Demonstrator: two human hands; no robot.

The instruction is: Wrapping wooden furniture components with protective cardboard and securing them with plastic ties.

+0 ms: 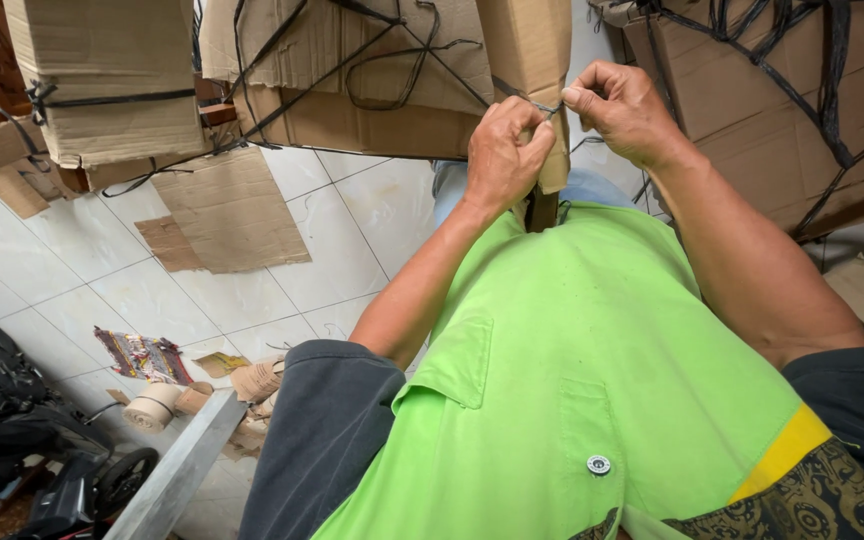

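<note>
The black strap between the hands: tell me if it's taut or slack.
Taut: the black strap runs straight between the pinching left hand and right hand, against the cardboard-wrapped piece.

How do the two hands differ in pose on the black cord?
The left hand is curled into a tight fist, fingers folded over the black cord; the right hand pinches it between thumb and fingertips. The left sits lower, against the cardboard-wrapped piece; the right is higher, further right. Both grip the same cord.

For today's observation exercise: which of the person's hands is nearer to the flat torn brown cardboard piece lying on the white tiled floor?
Left. The left hand is just right of the flat torn brown cardboard piece, while the right hand is farther right; both pinch a thin black cord.
</note>
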